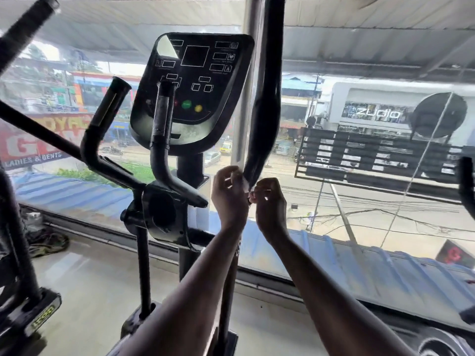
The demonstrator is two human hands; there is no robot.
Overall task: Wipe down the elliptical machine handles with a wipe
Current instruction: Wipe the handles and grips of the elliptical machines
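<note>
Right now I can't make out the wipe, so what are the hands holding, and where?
Both hands, left and right, grip the lower end of the right handle, with a white wipe wrapped round it under the fingers.

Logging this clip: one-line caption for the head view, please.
Both hands, left and right, hold a white wipe around the lower right handle, beside the console.
</note>
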